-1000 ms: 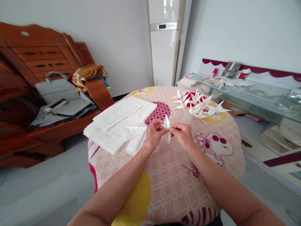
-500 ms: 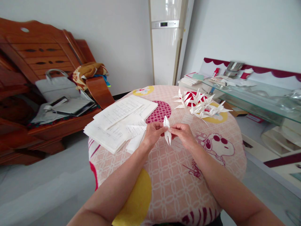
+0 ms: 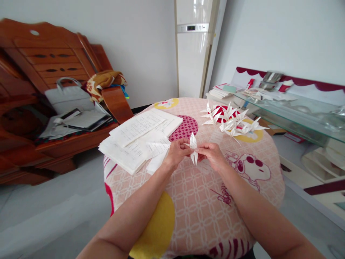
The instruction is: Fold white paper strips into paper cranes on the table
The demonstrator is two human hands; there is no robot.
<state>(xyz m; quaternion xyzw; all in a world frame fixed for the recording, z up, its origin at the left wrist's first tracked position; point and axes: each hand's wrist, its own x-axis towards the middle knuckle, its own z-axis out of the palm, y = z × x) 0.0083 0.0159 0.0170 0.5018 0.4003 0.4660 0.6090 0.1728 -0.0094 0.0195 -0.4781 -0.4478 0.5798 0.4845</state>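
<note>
The left hand and the right hand pinch a slim folded paper between them, over the worktop; whether its lower tips touch the cloth is hard to tell. Fingertips cover its middle, and the other fingers are partly hidden. The left wrist covers part of the sheets, whose writing is too small to read. Beyond the right hand, paper cranes overlap, hard to count. The glass shelf runs out of view.
</note>
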